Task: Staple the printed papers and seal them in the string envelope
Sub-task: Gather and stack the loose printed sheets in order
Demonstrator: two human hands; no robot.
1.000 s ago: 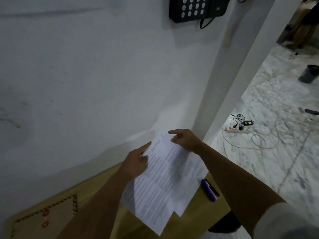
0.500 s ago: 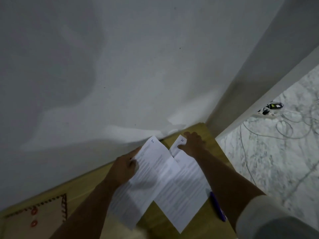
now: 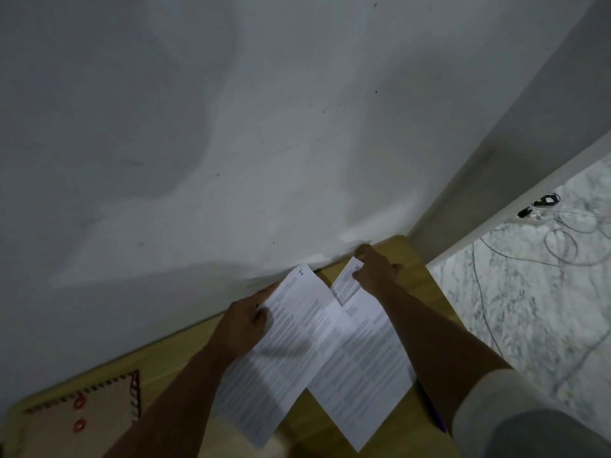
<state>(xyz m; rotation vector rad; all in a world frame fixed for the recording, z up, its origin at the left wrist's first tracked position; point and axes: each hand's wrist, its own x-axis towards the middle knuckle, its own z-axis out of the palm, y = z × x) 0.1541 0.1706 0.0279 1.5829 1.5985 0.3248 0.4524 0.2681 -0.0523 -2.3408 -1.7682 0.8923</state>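
Head view: left hand (image 3: pixel 246 325) pinches the upper left edge of one printed sheet (image 3: pixel 284 352), marked "1" at its top corner. Right hand (image 3: pixel 375 272) grips the top of the other sheets (image 3: pixel 360 368), fanned out to the right over the wooden table (image 3: pixel 420 285). String envelope (image 3: pixel 82 421) lies flat at far left, well apart. Blue pen (image 3: pixel 433 414) beside right forearm.

The printed papers (image 3: pixel 317 352) in my hands are thin, matt white paper. Under them the table (image 3: pixel 416 276) is pale wood with a smooth finish. Left of my left hand (image 3: pixel 243 325), the string envelope (image 3: pixel 82 421) looks like matt brown kraft paper. Right of my right arm, the floor (image 3: pixel 535 312) is veined marble.
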